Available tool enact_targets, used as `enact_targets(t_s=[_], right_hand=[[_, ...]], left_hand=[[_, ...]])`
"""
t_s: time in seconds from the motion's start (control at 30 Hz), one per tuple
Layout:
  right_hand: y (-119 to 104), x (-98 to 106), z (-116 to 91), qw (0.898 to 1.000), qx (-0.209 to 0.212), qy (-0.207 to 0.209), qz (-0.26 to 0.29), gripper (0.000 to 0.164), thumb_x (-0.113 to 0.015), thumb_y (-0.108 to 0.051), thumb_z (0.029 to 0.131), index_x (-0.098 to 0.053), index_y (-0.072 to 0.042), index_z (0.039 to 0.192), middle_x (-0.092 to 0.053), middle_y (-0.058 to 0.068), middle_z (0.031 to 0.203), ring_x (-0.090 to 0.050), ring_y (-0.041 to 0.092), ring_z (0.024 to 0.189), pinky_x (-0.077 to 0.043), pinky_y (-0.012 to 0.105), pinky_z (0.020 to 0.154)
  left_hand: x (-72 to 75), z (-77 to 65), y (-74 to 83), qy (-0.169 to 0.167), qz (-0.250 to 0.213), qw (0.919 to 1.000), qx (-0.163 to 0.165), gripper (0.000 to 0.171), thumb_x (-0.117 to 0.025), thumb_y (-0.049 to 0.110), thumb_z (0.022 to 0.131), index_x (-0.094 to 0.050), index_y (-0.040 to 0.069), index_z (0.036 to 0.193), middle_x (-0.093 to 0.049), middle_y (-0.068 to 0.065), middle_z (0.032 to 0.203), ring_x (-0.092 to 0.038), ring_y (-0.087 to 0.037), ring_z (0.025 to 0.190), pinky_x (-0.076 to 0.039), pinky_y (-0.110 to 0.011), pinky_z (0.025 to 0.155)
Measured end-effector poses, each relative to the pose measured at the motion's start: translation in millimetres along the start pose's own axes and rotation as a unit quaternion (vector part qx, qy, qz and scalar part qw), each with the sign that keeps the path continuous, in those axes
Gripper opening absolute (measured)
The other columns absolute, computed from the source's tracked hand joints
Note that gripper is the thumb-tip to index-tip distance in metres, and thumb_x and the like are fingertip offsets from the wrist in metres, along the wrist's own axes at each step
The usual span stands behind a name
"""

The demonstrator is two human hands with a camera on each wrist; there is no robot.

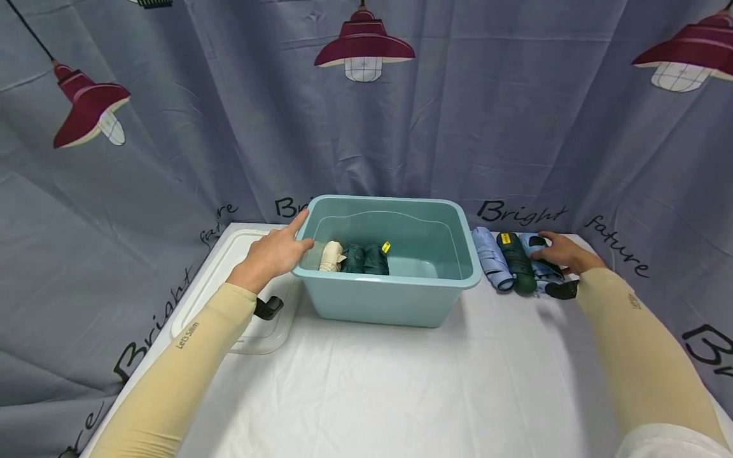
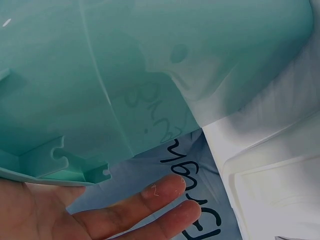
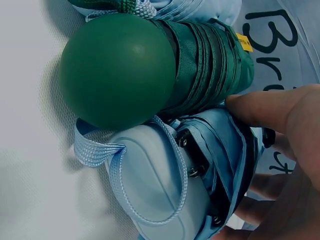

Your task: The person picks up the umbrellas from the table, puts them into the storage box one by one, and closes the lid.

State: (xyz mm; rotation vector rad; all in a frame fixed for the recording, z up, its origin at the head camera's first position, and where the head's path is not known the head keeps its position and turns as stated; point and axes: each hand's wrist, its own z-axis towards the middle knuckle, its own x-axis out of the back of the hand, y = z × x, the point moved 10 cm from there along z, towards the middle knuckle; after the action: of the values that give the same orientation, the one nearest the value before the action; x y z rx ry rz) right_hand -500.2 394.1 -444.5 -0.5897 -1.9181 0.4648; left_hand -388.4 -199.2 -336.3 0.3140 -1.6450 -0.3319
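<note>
A teal plastic storage bin (image 1: 383,300) stands on the table. My left hand (image 1: 277,253) rests at its left rim, thumb over the edge; in the left wrist view two fingers (image 2: 167,192) stretch out straight beside the outer wall. At the right, my right hand (image 1: 564,253) grips a light-blue folding umbrella (image 3: 160,185) with a wrist loop, thumb on one side and fingers on the other. Beside it lie a dark green umbrella (image 3: 117,70) with a rounded end and a periwinkle-blue umbrella (image 1: 492,259). Inside the bin are a cream bundle (image 1: 331,257) and two dark green bundles (image 1: 364,259).
A whitish lid (image 1: 266,340) lies flat on the table left of the bin, partly beneath my left arm. White cloth covers the table (image 1: 389,388). A grey-blue curtain (image 1: 240,114) printed with red lamps and lettering hangs close behind the bin.
</note>
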Motion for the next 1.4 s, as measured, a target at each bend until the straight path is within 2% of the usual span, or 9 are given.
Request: enact_targets(t_s=[0.17,0.27,0.37,0.6,0.87,0.97,1.17,1.33,1.4], right_hand=[[3,-2,0,1.000,-0.011,-0.013,0.005,0.097,-0.058,-0.033,0.098,0.011,0.001,0.157,0.005,0.041,0.157,-0.018,0.060,0.138,-0.039,0.072,0.097],[3,-2,0,1.000,-0.013,-0.007,0.002,0.095,-0.057,-0.031,0.098,0.011,0.001,0.157,0.005,0.041,0.157,-0.018,0.061,0.137,-0.039,0.073,0.098],[1,-1,-1,1.000,-0.011,0.006,-0.001,0.095,-0.058,-0.030,0.097,0.009,0.002,0.157,0.002,0.042,0.156,-0.020,0.061,0.137,-0.038,0.072,0.098],[0,1,-4,0.999,0.003,0.041,-0.022,0.092,-0.059,-0.028,0.095,0.001,0.004,0.158,-0.008,0.044,0.154,-0.032,0.057,0.128,-0.044,0.067,0.091],[2,6,-6,0.997,0.007,0.069,-0.026,0.092,-0.060,-0.025,0.093,-0.002,0.003,0.159,-0.012,0.044,0.152,-0.035,0.057,0.127,-0.044,0.068,0.091],[2,7,-8,0.997,0.012,0.075,-0.027,0.092,-0.061,-0.024,0.092,-0.003,0.004,0.158,-0.014,0.045,0.152,-0.037,0.056,0.125,-0.045,0.067,0.090],[2,11,-12,0.996,0.026,0.079,-0.039,0.092,-0.063,-0.025,0.093,-0.005,0.004,0.158,-0.018,0.045,0.149,-0.043,0.051,0.117,-0.050,0.057,0.082],[-2,19,-19,0.995,0.032,0.084,-0.038,0.093,-0.062,-0.026,0.093,-0.004,0.003,0.159,-0.016,0.046,0.150,-0.041,0.051,0.117,-0.049,0.058,0.085],[-4,22,-21,0.995,0.030,0.089,-0.040,0.092,-0.062,-0.027,0.093,-0.005,0.003,0.159,-0.017,0.046,0.149,-0.042,0.051,0.116,-0.050,0.055,0.083]], left_hand=[[-0.5,0.1,0.0,0.004,0.002,1.0000,-0.001,0.074,-0.039,0.050,0.098,0.000,0.043,0.161,-0.046,-0.021,0.152,-0.059,-0.039,0.116,-0.045,-0.058,0.088],[-0.6,0.1,0.0,0.006,0.001,1.0000,-0.002,0.074,-0.039,0.050,0.098,-0.002,0.041,0.162,-0.048,-0.021,0.151,-0.060,-0.037,0.111,-0.046,-0.056,0.085],[-0.7,-0.2,0.0,0.007,0.001,1.0000,-0.002,0.075,-0.039,0.050,0.098,-0.002,0.041,0.162,-0.050,-0.020,0.149,-0.061,-0.037,0.107,-0.046,-0.055,0.083],[-1.5,-0.8,0.5,0.008,0.003,1.0000,-0.003,0.074,-0.039,0.050,0.098,-0.002,0.041,0.162,-0.047,-0.021,0.152,-0.060,-0.039,0.114,-0.046,-0.057,0.086],[-0.9,-1.1,3.0,0.012,0.011,0.9998,-0.006,0.074,-0.039,0.050,0.099,-0.001,0.043,0.161,-0.050,-0.022,0.149,-0.061,-0.040,0.114,-0.046,-0.058,0.088],[-1.0,-1.2,3.5,0.013,0.013,0.9998,-0.005,0.074,-0.039,0.050,0.099,-0.001,0.043,0.161,-0.051,-0.022,0.148,-0.061,-0.039,0.113,-0.047,-0.057,0.087],[-0.7,-1.6,3.7,0.012,0.014,0.9998,-0.005,0.073,-0.039,0.050,0.099,-0.001,0.042,0.161,-0.052,-0.022,0.146,-0.062,-0.039,0.112,-0.047,-0.057,0.085],[0.4,-1.3,2.7,0.015,0.013,0.9998,-0.005,0.074,-0.039,0.050,0.099,-0.001,0.042,0.161,-0.054,-0.022,0.144,-0.062,-0.038,0.108,-0.047,-0.055,0.083],[0.6,-1.2,2.1,0.016,0.013,0.9998,-0.005,0.074,-0.040,0.049,0.099,-0.002,0.041,0.162,-0.054,-0.022,0.144,-0.062,-0.038,0.107,-0.047,-0.055,0.083]])
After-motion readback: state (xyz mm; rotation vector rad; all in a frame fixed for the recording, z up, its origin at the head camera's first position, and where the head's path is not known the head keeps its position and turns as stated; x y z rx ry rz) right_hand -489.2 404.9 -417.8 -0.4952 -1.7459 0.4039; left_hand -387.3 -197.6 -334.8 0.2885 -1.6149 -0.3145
